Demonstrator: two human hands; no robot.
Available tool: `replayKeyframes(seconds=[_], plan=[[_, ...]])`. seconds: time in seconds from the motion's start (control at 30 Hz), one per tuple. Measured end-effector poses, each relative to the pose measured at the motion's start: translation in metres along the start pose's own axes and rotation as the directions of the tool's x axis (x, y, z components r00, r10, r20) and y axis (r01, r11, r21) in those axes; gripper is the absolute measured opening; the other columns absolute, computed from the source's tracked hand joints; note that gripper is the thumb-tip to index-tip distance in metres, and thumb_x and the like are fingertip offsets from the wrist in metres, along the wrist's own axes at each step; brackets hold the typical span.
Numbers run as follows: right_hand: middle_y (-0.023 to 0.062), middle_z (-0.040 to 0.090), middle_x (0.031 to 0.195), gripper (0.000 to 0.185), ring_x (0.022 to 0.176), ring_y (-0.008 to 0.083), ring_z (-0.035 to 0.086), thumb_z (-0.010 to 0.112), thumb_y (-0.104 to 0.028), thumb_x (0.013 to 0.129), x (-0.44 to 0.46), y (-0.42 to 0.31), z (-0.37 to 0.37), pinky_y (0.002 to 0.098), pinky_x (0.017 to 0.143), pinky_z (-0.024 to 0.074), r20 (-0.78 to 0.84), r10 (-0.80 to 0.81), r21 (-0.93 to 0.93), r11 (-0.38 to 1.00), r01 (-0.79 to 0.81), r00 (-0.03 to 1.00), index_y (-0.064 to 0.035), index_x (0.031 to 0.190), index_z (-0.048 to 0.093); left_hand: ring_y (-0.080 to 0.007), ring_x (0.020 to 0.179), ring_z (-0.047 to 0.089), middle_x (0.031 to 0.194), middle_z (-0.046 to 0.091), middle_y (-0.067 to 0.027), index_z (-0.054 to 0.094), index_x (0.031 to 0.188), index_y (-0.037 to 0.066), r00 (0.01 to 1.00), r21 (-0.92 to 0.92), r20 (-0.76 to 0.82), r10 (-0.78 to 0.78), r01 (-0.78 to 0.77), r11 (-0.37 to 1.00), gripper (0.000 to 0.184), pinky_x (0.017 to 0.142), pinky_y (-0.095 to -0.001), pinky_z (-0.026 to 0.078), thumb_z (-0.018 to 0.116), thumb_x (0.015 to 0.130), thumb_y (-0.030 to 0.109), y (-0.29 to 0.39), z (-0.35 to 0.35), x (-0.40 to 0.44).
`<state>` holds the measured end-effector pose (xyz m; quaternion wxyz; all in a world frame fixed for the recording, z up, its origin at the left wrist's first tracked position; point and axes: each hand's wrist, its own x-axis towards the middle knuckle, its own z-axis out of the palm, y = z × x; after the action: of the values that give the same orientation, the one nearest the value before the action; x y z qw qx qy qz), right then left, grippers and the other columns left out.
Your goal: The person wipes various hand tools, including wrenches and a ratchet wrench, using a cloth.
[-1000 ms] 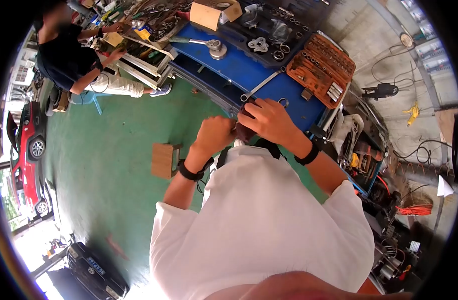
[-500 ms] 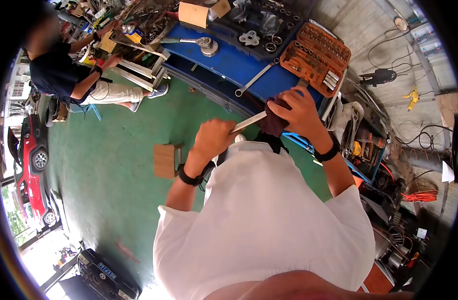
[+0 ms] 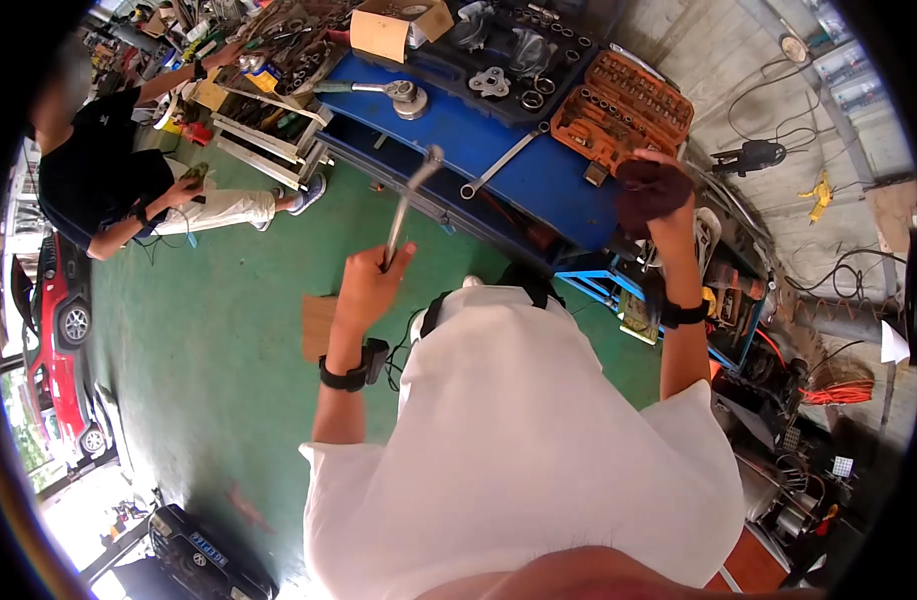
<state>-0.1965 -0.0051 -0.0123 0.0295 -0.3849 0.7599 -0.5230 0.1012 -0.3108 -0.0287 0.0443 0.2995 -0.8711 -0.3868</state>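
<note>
My left hand is closed around the lower end of a silver wrench, which points up over the green floor; its top end is blurred. Off to the right, my right hand grips a dark maroon cloth beside the bench's right end. Just beyond the cloth is an open orange socket case. Another wrench lies slantwise on the blue workbench. A large ratchet with a round head rests farther left on it.
At the bench's back are a black tool case and an open cardboard box. A person in a dark shirt stands by a crate of tools at left. A wooden stool is on the floor.
My hands have moved apart. The left one has carried the wrench leftward and turned it upright, out of the cloth; the right one has taken the cloth right. The other person has shifted left.
</note>
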Motion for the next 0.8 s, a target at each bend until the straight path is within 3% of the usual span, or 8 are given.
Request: replayKeyframes(seconds=[0.07,0.23,0.3,0.37,0.4,0.53,0.67,0.8], plan=[[0.0133,0.061,0.129,0.064,0.115,0.0266,0.06,0.082,-0.033,0.079,-0.007,-0.012,0.03,0.038,0.1,0.0489,-0.008,0.258,0.853,0.506,-0.128,0.966,-0.0055,0.131,0.056,-0.0105,0.049,0.037,0.051,0.042,-0.0027,0.056,0.069,-0.001,0.998,-0.348,0.068,0.016,0.009,0.937,0.044,0.045,-0.0341,0.032,0.069,0.095,0.031,0.014,0.007,0.002],[0.0236,0.053,0.138,0.074,0.129,0.0362,0.053,0.048,-0.059,0.097,0.005,-0.068,0.08,0.0508,0.106,0.0444,0.234,0.084,0.92,0.304,-0.248,0.969,-0.0023,0.143,0.042,-0.0067,0.058,0.037,0.062,0.045,-0.0001,0.051,0.075,0.002,0.916,-0.537,0.169,0.365,-0.225,0.813,0.03,0.049,-0.029,0.033,0.056,0.1,0.019,0.082,0.045,0.013],[0.0276,0.053,0.136,0.079,0.126,0.0406,0.053,0.037,-0.063,0.097,0.012,-0.091,0.088,0.0541,0.107,0.0427,0.372,0.161,0.927,-0.116,-0.357,0.914,-0.0008,0.146,0.038,-0.0068,0.06,0.038,0.066,0.046,-0.0005,0.05,0.08,0.003,0.799,-0.652,0.086,0.595,-0.406,0.64,0.024,0.051,-0.0275,0.033,0.05,0.101,0.015,0.096,0.053,0.015],[0.0279,0.052,0.137,0.075,0.126,0.0415,0.053,0.041,-0.058,0.099,0.02,-0.087,0.085,0.053,0.108,0.043,0.422,0.027,0.889,-0.206,-0.408,0.906,-0.0008,0.147,0.036,-0.0067,0.059,0.038,0.071,0.045,0.0022,0.05,0.088,0.005,0.597,-0.671,0.665,0.448,0.215,0.709,0.021,0.05,-0.0259,0.031,0.037,0.103,0.013,0.104,0.055,0.015],[0.0282,0.051,0.139,0.073,0.126,0.0425,0.053,0.045,-0.053,0.1,0.023,-0.086,0.084,0.0519,0.108,0.0433,0.451,-0.119,0.836,-0.289,-0.466,0.884,-0.0007,0.149,0.033,-0.0067,0.059,0.038,0.071,0.045,0.0022,0.05,0.088,0.005,0.598,-0.672,0.665,0.448,0.217,0.708,0.021,0.05,-0.0259,0.031,0.037,0.103,0.013,0.104,0.061,0.016],[0.0266,0.056,0.13,0.059,0.116,0.0392,0.06,0.057,-0.042,0.097,0.028,-0.072,0.065,0.0531,0.104,0.0476,0.073,-0.047,0.975,0.215,-0.061,0.996,-0.0005,0.137,0.043,-0.0108,0.059,0.04,0.065,0.043,-0.0005,0.052,0.095,0.003,0.598,-0.706,0.595,0.538,0.069,0.705,0.021,0.053,-0.0287,0.037,0.05,0.103,0.023,0.106,0.081,0.021],[0.0215,0.059,0.127,0.047,0.113,0.0327,0.062,0.071,-0.023,0.089,0.037,-0.087,0.025,0.0455,0.102,0.0497,-0.036,-0.104,0.949,0.307,0.067,0.994,-0.0006,0.126,0.052,-0.0187,0.054,0.041,0.06,0.043,-0.0048,0.057,0.092,0.004,0.766,-0.475,0.443,0.466,-0.241,0.846,0.036,0.055,-0.034,0.04,0.059,0.099,0.039,0.101,0.094,0.028],[0.0139,0.065,0.118,0.051,0.108,0.023,0.064,0.08,-0.005,0.069,0.027,-0.097,0.026,0.035,0.096,0.0491,-0.021,-0.228,0.498,0.842,0.208,0.973,-0.0022,0.116,0.062,-0.0272,0.053,0.046,0.06,0.048,-0.01,0.058,0.089,0.002,0.884,-0.371,0.304,0.355,-0.233,0.899,0.042,0.055,-0.0395,0.042,0.062,0.096,0.043,0.114,0.083,0.015]])
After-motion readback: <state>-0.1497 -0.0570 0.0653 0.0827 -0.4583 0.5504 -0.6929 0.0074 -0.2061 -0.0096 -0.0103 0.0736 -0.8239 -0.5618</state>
